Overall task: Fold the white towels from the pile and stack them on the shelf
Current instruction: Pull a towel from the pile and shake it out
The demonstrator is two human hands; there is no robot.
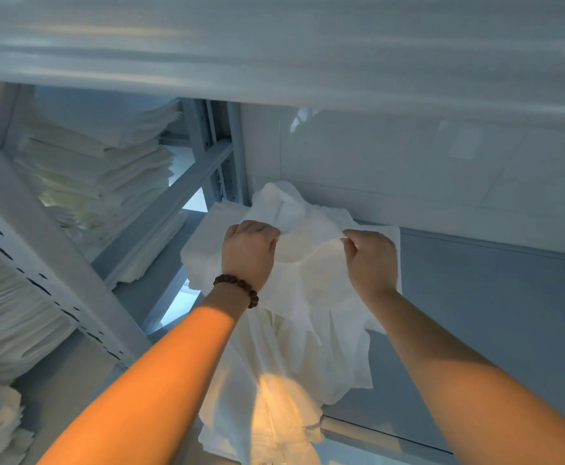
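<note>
White, thin, floppy towel [308, 297] pinched along its top edge by both hands, hanging down and draping toward the camera, lower end bunched and sunlit near the bottom of the view. Held just above and in front of a low stack of folded towels [200, 243] sitting on the grey shelf [492, 313].

Key relation: held edge running roughly left to right between the two grips, rest of the cloth dropping straight below them, so long axis pretty much vertical right now. Stack lying just beyond and slightly left of the hands, so closer to the left hand [249, 251].

Left hand: fist-like, knuckles up, grip closed tight on a gathered bit of the edge, beaded bracelet [237, 288] on the wrist. Right hand [370, 260]: thumb and forefinger nipped shut on the other bit of the edge, other fingers curled. Hands near each other, edge sagging a little between them, not pulled taut. Both forearms reaching up and forward, about level.

Probably needs spreading wider before any clean fold, just a guess though. More folded stacks [100, 169] on the rack to the left, well apart from the hands.
</note>
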